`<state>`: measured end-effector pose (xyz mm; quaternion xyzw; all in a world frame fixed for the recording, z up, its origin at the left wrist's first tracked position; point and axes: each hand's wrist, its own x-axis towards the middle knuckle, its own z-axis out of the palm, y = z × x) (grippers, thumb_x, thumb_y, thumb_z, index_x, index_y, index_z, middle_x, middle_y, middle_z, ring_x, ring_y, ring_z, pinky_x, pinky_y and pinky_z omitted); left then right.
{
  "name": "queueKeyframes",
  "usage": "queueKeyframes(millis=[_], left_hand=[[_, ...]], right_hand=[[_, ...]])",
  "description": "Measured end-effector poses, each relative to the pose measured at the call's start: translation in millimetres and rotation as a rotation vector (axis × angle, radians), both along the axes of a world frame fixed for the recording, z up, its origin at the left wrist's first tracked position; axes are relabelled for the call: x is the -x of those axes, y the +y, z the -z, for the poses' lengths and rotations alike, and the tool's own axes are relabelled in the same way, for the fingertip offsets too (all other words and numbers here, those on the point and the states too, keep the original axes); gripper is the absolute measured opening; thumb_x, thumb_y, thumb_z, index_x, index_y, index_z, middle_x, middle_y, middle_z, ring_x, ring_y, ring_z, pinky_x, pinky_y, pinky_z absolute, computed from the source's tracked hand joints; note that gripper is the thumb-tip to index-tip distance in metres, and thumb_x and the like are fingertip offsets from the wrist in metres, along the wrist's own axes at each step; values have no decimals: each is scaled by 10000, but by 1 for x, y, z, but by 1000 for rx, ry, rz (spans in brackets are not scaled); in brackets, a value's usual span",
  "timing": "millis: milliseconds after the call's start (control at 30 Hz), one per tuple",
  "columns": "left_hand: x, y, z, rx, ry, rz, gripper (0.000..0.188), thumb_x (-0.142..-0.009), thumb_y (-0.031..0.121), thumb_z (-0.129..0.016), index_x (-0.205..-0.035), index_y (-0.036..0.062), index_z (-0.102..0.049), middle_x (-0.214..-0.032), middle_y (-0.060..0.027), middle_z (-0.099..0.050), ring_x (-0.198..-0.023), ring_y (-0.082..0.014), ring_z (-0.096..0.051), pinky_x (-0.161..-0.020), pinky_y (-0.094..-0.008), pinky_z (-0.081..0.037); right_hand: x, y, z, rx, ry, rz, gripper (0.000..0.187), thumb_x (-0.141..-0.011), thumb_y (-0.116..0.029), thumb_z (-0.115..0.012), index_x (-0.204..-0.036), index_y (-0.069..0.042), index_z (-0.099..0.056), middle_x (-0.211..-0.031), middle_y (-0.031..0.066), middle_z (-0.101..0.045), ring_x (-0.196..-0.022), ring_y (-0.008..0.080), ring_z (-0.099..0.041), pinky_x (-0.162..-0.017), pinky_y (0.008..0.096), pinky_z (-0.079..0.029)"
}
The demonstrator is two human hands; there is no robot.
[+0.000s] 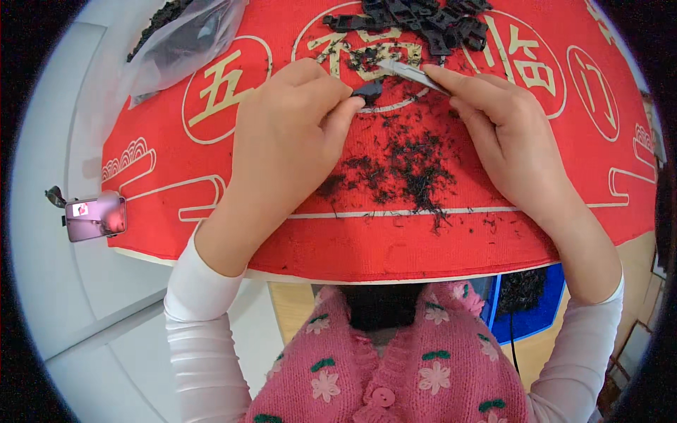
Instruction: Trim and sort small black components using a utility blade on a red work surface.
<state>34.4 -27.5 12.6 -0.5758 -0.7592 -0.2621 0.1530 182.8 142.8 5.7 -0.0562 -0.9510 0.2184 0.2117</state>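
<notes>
My left hand [296,130] pinches a small black plastic part [369,90] between thumb and fingertips, above the red mat. In my right hand [501,123] is a slim silver utility knife [412,74], its tip pointing left, close to the black part. Whether the blade touches the part, I cannot tell. Fine black shavings [423,173] lie scattered on the mat below and between my hands. Beyond them, at the far edge of view, sits a pile of black plastic parts [437,25].
The red mat [493,243] with gold and white designs covers the table. A clear plastic bag [183,60] holding black pieces lies at the far left. A phone [96,217] stands by the left edge. Below the table at right is a blue bin [532,321] with black material inside.
</notes>
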Motion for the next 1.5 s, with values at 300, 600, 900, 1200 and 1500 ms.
queueKeyframes(millis=[300, 600, 900, 1200, 1500], left_hand=[[-11, 0, -1, 51, 85, 136, 117, -732, 82, -708, -824, 20, -673, -779, -41, -605, -592, -187, -522, -558, -279, -430], [-16, -6, -1, 101, -31, -32, 201, -719, 79, -705, -904, 33, -645, -748, -40, -581, -583, -184, -520, -534, -275, -421], [-9, -7, -2, 61, -29, -90, 195, -702, 87, -713, -870, 29, -633, -703, -38, -554, -546, -178, -483, -513, -278, -393], [-5, -8, -6, 53, 7, -41, 220, -683, 133, -748, -835, 20, -635, -672, -38, -543, -519, -172, -459, -500, -283, -373], [-3, -6, -3, 53, 17, -18, 201, -701, 162, -754, -770, 22, -628, -597, -28, -522, -491, -170, -446, -479, -286, -364]], right_hand=[[3, 10, -8, 731, -54, -27, 309, -935, -47, -440, -1213, 0, -567, -796, 40, -601, -526, 69, -436, -470, 185, -362], [1, -2, -17, 977, -113, 29, 335, -903, -16, -476, -1226, -12, -567, -756, 7, -567, -523, 33, -376, -464, 141, -276], [-5, -8, -12, 568, -79, -84, 402, -871, 45, -471, -1257, -22, -560, -792, 1, -585, -600, 43, -384, -542, 167, -305], [-4, -16, -19, 358, -122, -36, 418, -861, 57, -468, -1267, -6, -545, -866, 16, -620, -631, 70, -410, -576, 186, -341], [-7, -15, -19, 321, -157, -47, 420, -858, 68, -453, -1263, 2, -544, -925, 42, -653, -647, 79, -430, -597, 194, -364]])
